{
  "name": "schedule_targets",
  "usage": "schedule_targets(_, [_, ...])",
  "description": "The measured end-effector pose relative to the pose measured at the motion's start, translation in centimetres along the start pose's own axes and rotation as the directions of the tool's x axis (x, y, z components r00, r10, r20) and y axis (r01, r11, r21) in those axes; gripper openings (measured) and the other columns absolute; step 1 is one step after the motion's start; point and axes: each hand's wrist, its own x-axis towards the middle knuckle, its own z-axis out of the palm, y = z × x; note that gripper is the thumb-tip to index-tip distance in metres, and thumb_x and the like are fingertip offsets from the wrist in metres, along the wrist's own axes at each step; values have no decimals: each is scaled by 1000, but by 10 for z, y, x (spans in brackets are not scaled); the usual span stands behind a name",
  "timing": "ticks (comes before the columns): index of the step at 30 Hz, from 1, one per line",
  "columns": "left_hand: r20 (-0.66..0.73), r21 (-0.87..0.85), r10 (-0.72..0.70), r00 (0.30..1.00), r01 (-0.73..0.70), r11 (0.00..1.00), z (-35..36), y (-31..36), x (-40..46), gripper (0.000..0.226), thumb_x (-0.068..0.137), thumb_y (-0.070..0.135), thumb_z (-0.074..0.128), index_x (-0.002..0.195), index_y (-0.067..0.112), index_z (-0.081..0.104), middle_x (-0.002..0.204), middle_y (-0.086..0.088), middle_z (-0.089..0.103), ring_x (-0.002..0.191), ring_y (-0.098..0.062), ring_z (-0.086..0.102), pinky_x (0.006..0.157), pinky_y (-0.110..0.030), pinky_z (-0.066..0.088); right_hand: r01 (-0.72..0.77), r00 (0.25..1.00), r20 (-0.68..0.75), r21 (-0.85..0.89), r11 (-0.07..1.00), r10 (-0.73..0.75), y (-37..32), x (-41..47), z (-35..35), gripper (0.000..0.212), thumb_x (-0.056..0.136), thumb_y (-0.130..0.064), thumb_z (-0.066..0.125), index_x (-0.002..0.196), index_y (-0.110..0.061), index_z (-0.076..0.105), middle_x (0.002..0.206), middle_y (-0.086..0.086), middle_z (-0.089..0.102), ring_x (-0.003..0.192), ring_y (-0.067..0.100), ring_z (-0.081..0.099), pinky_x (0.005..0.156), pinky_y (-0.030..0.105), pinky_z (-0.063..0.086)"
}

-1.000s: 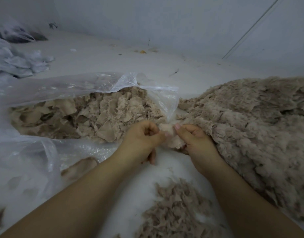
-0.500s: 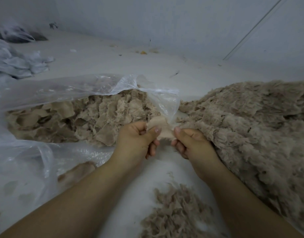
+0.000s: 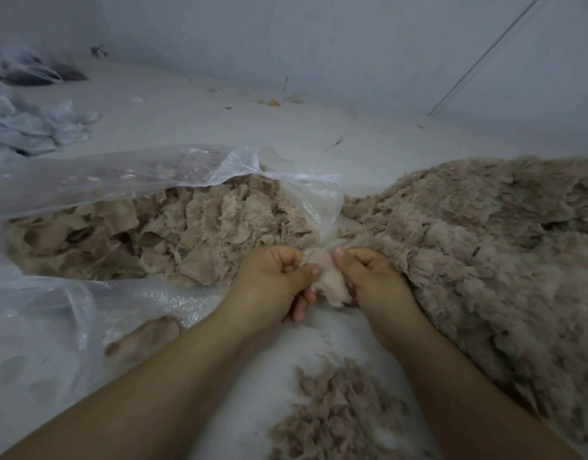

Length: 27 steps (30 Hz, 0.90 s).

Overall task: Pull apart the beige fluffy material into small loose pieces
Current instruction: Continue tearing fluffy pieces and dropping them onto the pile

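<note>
Two bare forearms come in from the near edge and converge toward the middle, where both hands meet on one small tuft of beige fluff. The left hand is curled into a loose fist, knuckles up, its thumb pressed across the tuft's left side against the curled fingers; the lower fingertips peek out beneath. The right hand mirrors it, fingers folded under, thumb lying on top and pointing toward the far left, pinching the tuft's right side. The thumbs sit close together, with just the pale tuft showing between them.

That tuft hangs between the two grips, its long axis running roughly from far to near, the ragged lower end drooping toward the near side below the hands. Whether it is still joined to the larger mass on the right cannot be told.

Right of the hands lies a big heap of the same beige fluffy material, spreading from the middle to the right edge and sloping toward the near right. Left and beyond the hands, a clear plastic bag lies open on its side, its mouth facing the near right, holding torn flat pieces. A small scatter of shredded pieces lies near, between the forearms, on the pale floor. Crumpled whitish plastic sits at the far left.
</note>
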Motion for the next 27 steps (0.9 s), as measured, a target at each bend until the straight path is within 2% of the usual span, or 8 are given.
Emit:
schedule_targets(3, [-257,-22,107,961,-117,993,-13,3,6,27,91,-4,60,71,14,55,45,-2,53,29,-12,39,33,-15,29,-21,998,-55,30,999,23,1,2,-1,37,102,-27,45,72,-10,59,47,-7,34,36,0,28,37,14,26])
schedule_targets(6, [-465,416,465,754,-277,866,-41,13,12,29,85,3,67,71,27,60,50,9,51,43,-8,44,42,-20,35,-4,1000,-24,13,1000,4,3,2,-2,38,104,-27,42,77,-8,62,49,-6,35,35,1,27,36,12,24])
schedule_targets(9, [-290,933,701,651,27,360,-66,23,13,15,78,5,66,78,20,66,67,-2,61,60,-28,58,53,-28,35,-35,997,-61,41,999,38,2,2,0,40,104,-29,42,73,-10,58,49,-5,36,34,1,28,36,12,26])
schedule_targets(12, [-247,961,472,846,276,7,-68,25,9,12,74,4,63,81,11,70,78,-11,62,73,-34,63,55,-31,37,-55,993,-100,83,995,63,0,2,0,42,104,-30,41,68,-11,53,52,-1,34,34,1,27,35,13,25])
schedule_targets(15, [-306,951,275,912,308,35,-63,25,5,12,76,14,64,87,10,66,88,-10,61,85,-32,60,64,-35,49,-44,988,-147,92,995,57,0,1,1,44,104,-33,40,67,-12,53,53,-1,35,36,3,25,37,17,22])
schedule_targets(21, [-65,997,535,842,34,68,-25,37,6,5,79,9,57,76,9,60,85,-9,53,72,-35,57,46,-30,30,-29,969,-237,163,986,68,0,0,3,53,103,-41,36,62,-13,54,46,-6,36,36,3,24,36,16,20])
schedule_targets(24, [32,950,404,914,-153,272,-2,28,24,13,84,10,54,86,12,66,87,-6,63,81,-30,61,64,-39,51,-48,968,-236,158,986,85,0,0,4,54,103,-43,33,63,-14,54,45,-7,36,36,3,24,37,17,21])
schedule_targets(27, [184,861,300,936,-301,411,24,18,46,31,85,4,56,114,9,65,110,-12,65,102,-29,59,85,-37,50,-43,972,-221,189,981,85,-4,0,5,54,104,-42,30,64,-11,51,44,-7,33,37,4,23,37,17,20])
